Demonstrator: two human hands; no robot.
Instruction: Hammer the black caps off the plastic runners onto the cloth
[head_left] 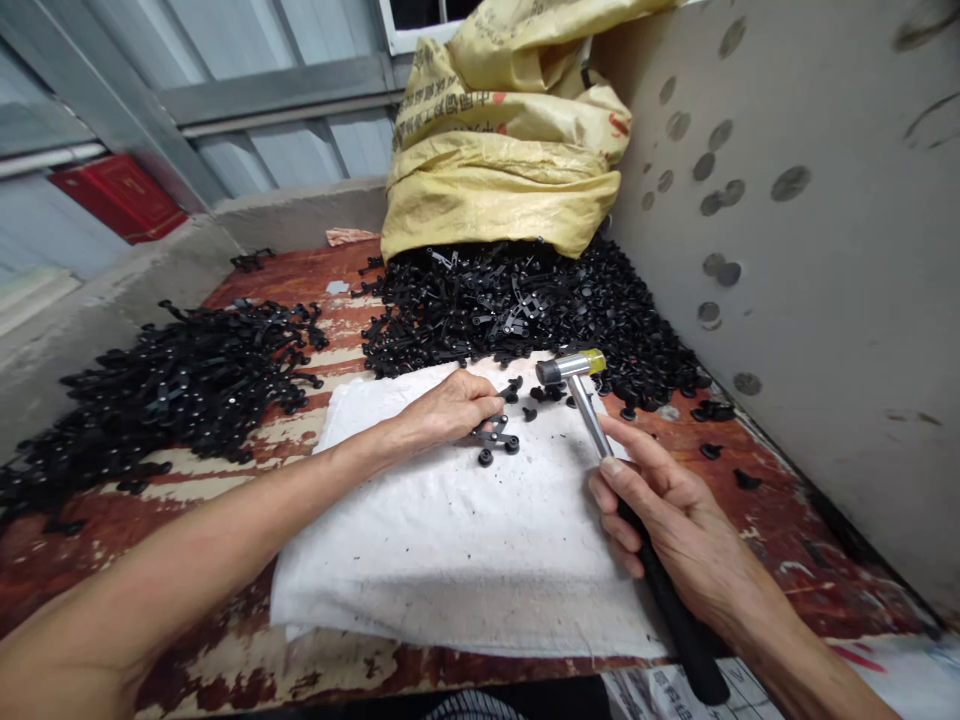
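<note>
My right hand (660,500) is wrapped round the handle of a mallet (589,415). Its steel head has a dark face on the left and a yellow face on the right, raised over the cloth. My left hand (457,405) pinches a small black linkage part (491,436) with flat arms and round ends. Part of that piece is hidden by my fingers. Both hands are above a folded white cloth (465,560). Close to the left fingers lie several loose black round-headed plugs (530,413).
A large heap of black parts (495,310) spills from a yellow woven sack (502,190) at the back. Another pile of black linkage parts (202,380) lies on the left of the worn red tabletop (240,660). A grey panel (825,300) borders the right side.
</note>
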